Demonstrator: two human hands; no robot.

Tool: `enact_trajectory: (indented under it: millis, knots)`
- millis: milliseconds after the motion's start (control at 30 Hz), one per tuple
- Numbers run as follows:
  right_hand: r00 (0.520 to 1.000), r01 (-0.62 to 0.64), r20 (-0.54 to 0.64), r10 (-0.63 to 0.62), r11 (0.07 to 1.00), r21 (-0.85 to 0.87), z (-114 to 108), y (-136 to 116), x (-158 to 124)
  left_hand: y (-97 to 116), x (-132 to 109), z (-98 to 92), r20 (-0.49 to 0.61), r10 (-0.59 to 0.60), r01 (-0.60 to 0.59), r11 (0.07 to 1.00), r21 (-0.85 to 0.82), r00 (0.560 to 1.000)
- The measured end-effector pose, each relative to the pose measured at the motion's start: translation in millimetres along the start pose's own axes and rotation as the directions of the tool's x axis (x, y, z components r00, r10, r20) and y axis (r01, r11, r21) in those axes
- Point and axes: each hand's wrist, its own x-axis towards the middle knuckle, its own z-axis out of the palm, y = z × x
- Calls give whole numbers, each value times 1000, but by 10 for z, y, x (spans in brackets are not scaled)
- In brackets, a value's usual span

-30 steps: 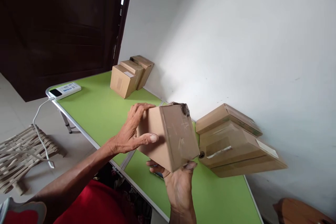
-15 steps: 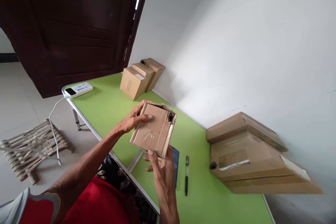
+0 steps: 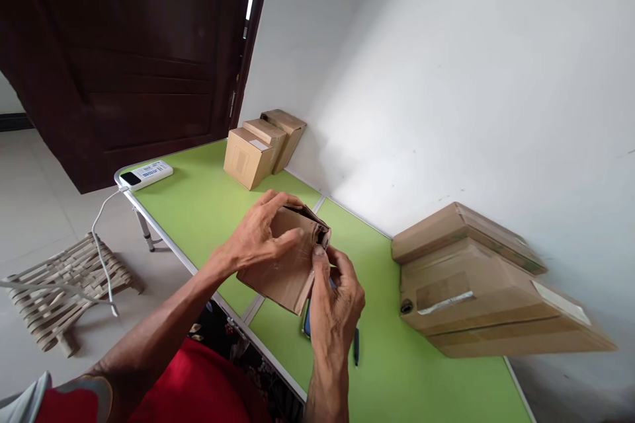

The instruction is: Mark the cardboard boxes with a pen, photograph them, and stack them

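Note:
Between my two hands, above the green folding table [image 3: 397, 370], is a small brown cardboard box [image 3: 278, 277]. Its far-right corner is torn, with a dark hole there, and a gap shows along the far edge. My left hand [image 3: 268, 228] grips the box from the far left, thumb lying across the top face. My right hand [image 3: 333, 297] is closed on the torn corner, its thumb pressed beside the hole and its fingers on the right side. Under the box and right hand, a phone [image 3: 306, 324] is mostly hidden. A black pen [image 3: 356, 347] lies partly covered by my right hand.
Several cardboard boxes [image 3: 248, 158] stand at the table's far end by the wall. Two larger boxes [image 3: 446, 297] are stacked at the right. A white power bank [image 3: 146, 175] with a cable sits at the far left corner. A woven stool [image 3: 74, 291] stands on the floor.
My right hand has moved up from the box's near edge to its torn corner and taken hold there. The box has tilted, and my left hand has shifted further over it.

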Motion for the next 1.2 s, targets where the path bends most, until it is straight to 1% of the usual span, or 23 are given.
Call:
enact_trajectory:
  millis: [67, 167, 267, 367, 467, 567, 667, 767, 867, 967, 1067, 1133, 1200]
  knots:
    - [1000, -1, -9, 1, 1000, -10, -10, -17, -5, 73, 18, 62, -42, -49, 53, 993, 101, 998]
    - [999, 38, -25, -40, 997, -74, -31, -57, 40, 144, 33, 125, -60, -118, 127, 975, 184, 991]
    - [990, 125, -44, -137, 971, -202, -30, -97, 116, 201, 38, 146, -55, -147, 156, 960, 231, 988]
    - [971, 208, -44, -235, 922, -328, 0, -117, 156, 249, 53, 159, -88, -189, 207, 931, 301, 978]
    - [961, 250, -28, -276, 904, -346, 34, -121, 138, 273, 87, 185, -120, -214, 244, 891, 383, 969]
    - [962, 250, -25, -271, 917, -312, 40, -129, 107, 276, 118, 224, -125, -177, 215, 875, 433, 976]
    - [975, 209, -11, -223, 929, -306, 8, -150, 109, 267, 141, 245, -101, -115, 148, 879, 453, 988]
    - [989, 144, 27, -142, 955, -261, -33, -177, 151, 247, 171, 226, -45, -93, 103, 899, 425, 995]
    - [994, 104, 51, -95, 969, -226, -43, -201, 209, 223, 202, 191, -27, -89, 93, 914, 394, 996]
    - [989, 148, 62, -136, 946, -288, -31, -212, 260, 208, 216, 183, -20, -78, 79, 917, 390, 997]
    - [979, 204, 85, -186, 909, -365, -15, -218, 288, 210, 212, 215, -11, -55, 54, 917, 395, 998]
    - [977, 214, 81, -198, 894, -394, -2, -227, 287, 215, 206, 241, -3, -40, 38, 915, 403, 999]
    - [977, 210, 58, -203, 900, -383, 4, -231, 261, 216, 203, 251, -1, -37, 35, 913, 407, 999]
